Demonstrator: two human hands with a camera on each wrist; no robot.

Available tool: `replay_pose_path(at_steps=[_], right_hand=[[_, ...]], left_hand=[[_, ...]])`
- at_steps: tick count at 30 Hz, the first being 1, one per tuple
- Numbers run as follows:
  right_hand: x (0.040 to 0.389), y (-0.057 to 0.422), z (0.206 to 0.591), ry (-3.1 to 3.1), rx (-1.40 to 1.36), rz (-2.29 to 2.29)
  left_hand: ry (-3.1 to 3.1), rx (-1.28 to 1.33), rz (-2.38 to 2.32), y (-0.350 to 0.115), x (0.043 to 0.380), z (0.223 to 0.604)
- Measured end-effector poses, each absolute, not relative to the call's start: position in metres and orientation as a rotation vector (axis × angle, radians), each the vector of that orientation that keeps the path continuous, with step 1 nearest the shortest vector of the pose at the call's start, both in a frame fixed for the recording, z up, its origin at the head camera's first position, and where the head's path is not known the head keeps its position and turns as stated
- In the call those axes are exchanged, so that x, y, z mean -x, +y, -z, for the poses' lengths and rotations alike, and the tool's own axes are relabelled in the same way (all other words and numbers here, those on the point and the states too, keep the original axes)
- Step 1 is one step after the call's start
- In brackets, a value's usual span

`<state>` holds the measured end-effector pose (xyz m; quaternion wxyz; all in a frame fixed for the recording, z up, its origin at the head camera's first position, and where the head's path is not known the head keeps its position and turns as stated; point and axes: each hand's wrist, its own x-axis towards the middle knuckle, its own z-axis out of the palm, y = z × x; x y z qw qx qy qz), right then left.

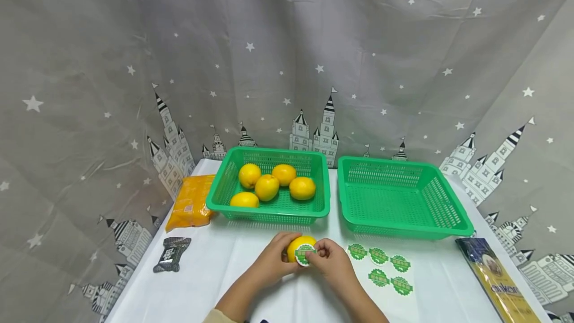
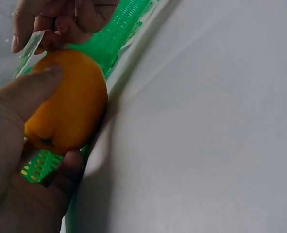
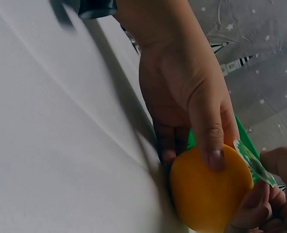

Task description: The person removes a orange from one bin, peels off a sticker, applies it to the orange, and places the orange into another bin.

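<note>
My left hand (image 1: 273,259) grips a yellow oval fruit (image 2: 80,102) low over the white table, its thumb lying along the near side. From the right, my right hand (image 1: 333,264) pinches the edge of a round green-and-white sticker (image 1: 303,255) between thumb and fingers. The sticker stands in front of the fruit in the head view. In the right wrist view it shows edge-on and slightly bent, right at the fruit's side. Beside the right forearm lies a white sheet (image 1: 358,283) bearing several more such stickers (image 1: 378,256).
A green basket (image 1: 269,212) behind the hands holds several similar fruits (image 1: 267,187). To its right stands a second green basket (image 1: 403,228). An orange packet (image 1: 190,203) and a small black wrapper (image 1: 172,254) lie left; a blue-and-gold packet (image 1: 498,278) lies far right. A grey curtain (image 1: 287,54) hangs behind.
</note>
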<state>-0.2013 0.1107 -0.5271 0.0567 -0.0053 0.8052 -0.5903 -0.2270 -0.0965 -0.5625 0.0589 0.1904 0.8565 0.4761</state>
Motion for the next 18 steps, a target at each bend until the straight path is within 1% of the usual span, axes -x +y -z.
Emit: replay_pose_path(at_steps=[10, 18], right_hand=[[0.201, 0.1042, 0.5339, 2.557, -0.012, 1.778], [0.1994, 0.1018, 0.5359, 2.738, -0.015, 1.616]], left_hand=[[2.508, -0.625, -1.453, -0.1013, 0.2302, 0.561], [2.469, -0.664, -1.437, -0.1032, 0.2317, 0.5608]])
